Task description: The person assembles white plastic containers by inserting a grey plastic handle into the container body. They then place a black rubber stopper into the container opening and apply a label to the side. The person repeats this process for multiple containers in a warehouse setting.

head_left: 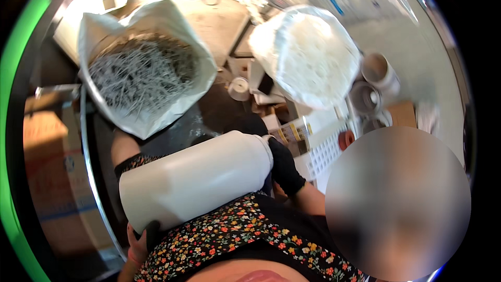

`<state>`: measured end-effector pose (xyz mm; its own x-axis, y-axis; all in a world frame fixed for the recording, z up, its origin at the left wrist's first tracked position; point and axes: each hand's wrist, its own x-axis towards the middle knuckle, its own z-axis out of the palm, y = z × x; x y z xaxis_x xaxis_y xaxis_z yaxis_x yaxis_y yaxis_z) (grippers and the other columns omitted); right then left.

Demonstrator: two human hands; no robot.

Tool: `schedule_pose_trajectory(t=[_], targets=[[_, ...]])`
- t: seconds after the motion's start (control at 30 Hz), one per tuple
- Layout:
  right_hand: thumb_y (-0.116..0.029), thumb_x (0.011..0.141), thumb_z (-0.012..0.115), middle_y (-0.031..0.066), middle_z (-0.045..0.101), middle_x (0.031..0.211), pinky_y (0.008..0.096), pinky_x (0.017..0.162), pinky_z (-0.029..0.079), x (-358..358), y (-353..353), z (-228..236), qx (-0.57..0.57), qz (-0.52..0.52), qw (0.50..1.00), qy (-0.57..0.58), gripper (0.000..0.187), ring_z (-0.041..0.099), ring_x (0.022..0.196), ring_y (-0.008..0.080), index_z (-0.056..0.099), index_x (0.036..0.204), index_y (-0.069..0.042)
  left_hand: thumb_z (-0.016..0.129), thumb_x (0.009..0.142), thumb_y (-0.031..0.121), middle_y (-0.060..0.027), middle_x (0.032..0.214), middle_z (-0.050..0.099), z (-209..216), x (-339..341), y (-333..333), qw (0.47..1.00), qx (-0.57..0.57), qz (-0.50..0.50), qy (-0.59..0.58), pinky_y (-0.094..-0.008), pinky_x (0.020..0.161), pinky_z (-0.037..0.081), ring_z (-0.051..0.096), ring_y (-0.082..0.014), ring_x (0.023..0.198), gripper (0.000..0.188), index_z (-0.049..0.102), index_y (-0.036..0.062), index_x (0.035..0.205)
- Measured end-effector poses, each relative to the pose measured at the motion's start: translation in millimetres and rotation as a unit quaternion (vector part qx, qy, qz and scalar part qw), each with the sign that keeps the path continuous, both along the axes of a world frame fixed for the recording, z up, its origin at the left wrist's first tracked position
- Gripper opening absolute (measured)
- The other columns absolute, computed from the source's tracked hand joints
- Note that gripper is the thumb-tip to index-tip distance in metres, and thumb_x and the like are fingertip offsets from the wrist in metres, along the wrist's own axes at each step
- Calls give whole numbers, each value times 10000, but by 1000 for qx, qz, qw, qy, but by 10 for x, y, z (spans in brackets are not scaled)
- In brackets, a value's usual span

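A large white plastic canister (193, 177) lies tilted across my lap, its narrower neck end toward the right. My right hand (284, 164), in a black glove, is wrapped round that neck end. At the wide lower-left end, my left hand (142, 240) supports the canister from beneath, with a black covering showing on part of it; some of its fingers are hidden. Ahead to the left stands a white sack (201, 86) rolled open, filled with many thin grey stick-like pieces (141, 75). Whatever the canister contains is out of sight.
A second white bag (266, 47) with pale contents stands ahead right. Beside it are grey cylindrical containers (383, 73), a white perforated tray (323, 159) and a reddish roll (345, 140). Cardboard boxes (62, 177) sit left behind a metal rail (91, 172). A blurred disc covers the lower right.
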<state>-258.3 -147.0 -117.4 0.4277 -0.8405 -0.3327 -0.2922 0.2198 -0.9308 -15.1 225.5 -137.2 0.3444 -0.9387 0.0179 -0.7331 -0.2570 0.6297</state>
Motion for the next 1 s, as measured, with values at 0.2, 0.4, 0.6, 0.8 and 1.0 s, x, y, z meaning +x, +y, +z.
schedule_pose_trajectory(t=[0.2, 0.4, 0.6, 0.8, 1.0], targets=[[-310, 964, 460, 49, 626, 992, 277, 822, 438, 329, -130, 435, 4, -8, 1000, -2, 349, 550, 917, 108, 594, 1114, -25, 501, 907, 85, -118, 1195, 554, 231, 393, -931, 820, -182, 276, 467, -329, 1024, 301, 507, -227, 1115, 418, 426, -30, 1301], [-142, 809, 635, 176, 564, 1098, 382, 843, 450, 1387, -559, 1111, -533, 42, 833, -143, 216, 558, 1004, 330, 642, 957, 15, 429, 942, 119, -172, 1388, 394, 527, 617, -1578, 872, -353, 195, 278, -346, 1061, 291, 390, -255, 1271, 446, 355, -56, 1345], [-170, 692, 727, 118, 595, 880, 410, 779, 450, 1475, -561, 1261, -686, 84, 717, -88, 209, 570, 824, 300, 649, 848, -56, 568, 779, 13, -189, 1373, 402, 508, 415, -1475, 921, -318, 141, 175, -413, 1072, 281, 386, -307, 1274, 577, 380, -59, 1320], [-315, 699, 693, 37, 549, 670, 421, 757, 453, 1069, -306, 825, -662, 204, 721, -28, 210, 578, 699, 241, 636, 811, -147, 737, 613, 139, -236, 1379, 358, 725, 129, -1779, 989, -142, 21, -31, -442, 1063, 282, 351, -402, 1273, 849, 334, -45, 1337], [-279, 741, 639, 60, 576, 807, 389, 718, 465, 848, -60, 514, -524, 418, 737, -90, 186, 583, 789, 250, 631, 822, -112, 805, 567, 191, -205, 1331, 422, 613, -231, -2295, 989, -92, -83, 78, -422, 1033, 344, 405, -387, 1234, 916, 355, -3, 1340]])
